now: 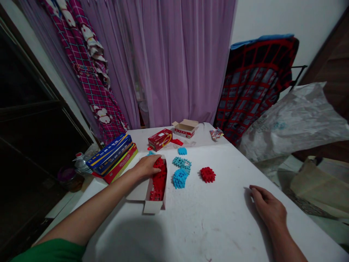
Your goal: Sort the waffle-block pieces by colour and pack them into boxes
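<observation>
My left hand (147, 166) reaches over the far end of an open white carton (153, 208). Its thumb and forefinger close around red interlocking plastic blocks (159, 180) that fill the carton; the other fingers are mostly hidden. My right hand (268, 205) rests on its side on the table at the right, fingers loosely bent and apart from the thumb, holding nothing. Between the hands lie a round cluster of red blocks (208, 174), a rounded blue cluster (180, 178), a flat teal piece (182, 163) and a small blue piece (182, 151).
Blue and yellow-red boxes (113, 156) are stacked at the table's left edge. A closed red box (160, 139) and an open small carton (185, 129) stand at the back. A crumpled wrapper (216, 134) lies back right. Beyond the white table (218, 222) hangs a plastic bag (294, 120).
</observation>
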